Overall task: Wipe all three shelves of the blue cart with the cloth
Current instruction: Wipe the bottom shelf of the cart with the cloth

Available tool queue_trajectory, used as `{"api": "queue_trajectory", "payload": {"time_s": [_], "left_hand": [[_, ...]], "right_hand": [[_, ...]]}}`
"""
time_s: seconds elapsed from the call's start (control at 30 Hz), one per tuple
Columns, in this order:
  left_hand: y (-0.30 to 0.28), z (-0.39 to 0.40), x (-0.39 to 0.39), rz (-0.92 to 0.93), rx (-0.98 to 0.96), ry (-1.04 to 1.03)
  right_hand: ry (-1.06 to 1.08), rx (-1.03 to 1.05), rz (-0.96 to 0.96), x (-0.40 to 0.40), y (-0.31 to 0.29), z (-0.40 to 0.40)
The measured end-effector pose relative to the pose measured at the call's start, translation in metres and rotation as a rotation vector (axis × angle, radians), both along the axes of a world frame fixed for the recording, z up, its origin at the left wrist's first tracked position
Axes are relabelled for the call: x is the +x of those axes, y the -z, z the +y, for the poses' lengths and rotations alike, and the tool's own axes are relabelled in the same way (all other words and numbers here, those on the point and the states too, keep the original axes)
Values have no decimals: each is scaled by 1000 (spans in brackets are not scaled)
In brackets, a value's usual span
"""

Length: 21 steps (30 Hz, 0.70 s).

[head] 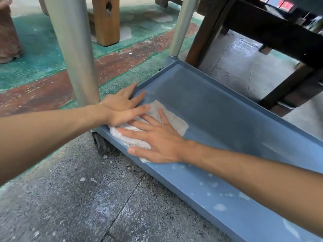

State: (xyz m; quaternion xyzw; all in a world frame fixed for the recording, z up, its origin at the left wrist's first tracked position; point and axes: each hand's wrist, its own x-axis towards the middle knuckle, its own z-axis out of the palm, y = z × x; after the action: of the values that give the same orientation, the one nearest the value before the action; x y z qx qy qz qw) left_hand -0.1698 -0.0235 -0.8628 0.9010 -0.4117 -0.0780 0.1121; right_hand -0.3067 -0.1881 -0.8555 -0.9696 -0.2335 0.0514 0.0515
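Here the white terry cloth [153, 126] lies bunched at the near left corner of the cart's bottom shelf [209, 110]. Left hand [122, 109] and right hand [157, 140] press it flat, fingers straight, gripping nothing. Long overlapping strokes toward the speckled right end would likely serve best.

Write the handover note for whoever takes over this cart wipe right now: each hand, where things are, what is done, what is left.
Left hand: flat, fingers on the cloth and the shelf rim.
Right hand: flat, pressing the cloth.
Cloth: folded, white, at the shelf's near left corner, by a post.
Done: cannot tell; only this lowest shelf shows.
Left: white spots on its near rim; check the other shelves.
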Motion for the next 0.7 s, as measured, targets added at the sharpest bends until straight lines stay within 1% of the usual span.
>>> {"api": "queue_trajectory", "payload": {"time_s": [0.03,0.1,0.17,0.23,0.3,0.37,0.47,0.5,0.57,0.6,0.7], "left_hand": [[-4,-2,2,-53,48,-11],[-7,-3,-1,-60,79,-91],[-10,-3,-3,-68,106,-87],[-14,-2,-5,-88,125,-100],[-10,-1,-8,-114,108,-114],[-9,-1,-8,-129,111,-130],[-13,-6,-10,-155,113,-149],[-15,-10,-12,-174,91,-142],[-17,-20,-16,-184,-39,-159],[-17,-27,-19,-131,-144,-177],[-20,-47,-37,175,-447,-213]], "right_hand": [[-11,-8,5,-3,-1,-3],[-40,-24,34,-12,-4,-14],[-56,-53,77,-25,-9,-29],[-15,-71,129,-44,-14,-41],[102,-20,160,-66,-18,-38],[244,86,154,-87,-16,-16],[438,232,64,-96,-17,22],[519,266,22,-91,-20,31],[678,283,-40,-67,-28,40],[736,255,-46,-53,-31,41],[834,113,36,-25,-25,37]]}}
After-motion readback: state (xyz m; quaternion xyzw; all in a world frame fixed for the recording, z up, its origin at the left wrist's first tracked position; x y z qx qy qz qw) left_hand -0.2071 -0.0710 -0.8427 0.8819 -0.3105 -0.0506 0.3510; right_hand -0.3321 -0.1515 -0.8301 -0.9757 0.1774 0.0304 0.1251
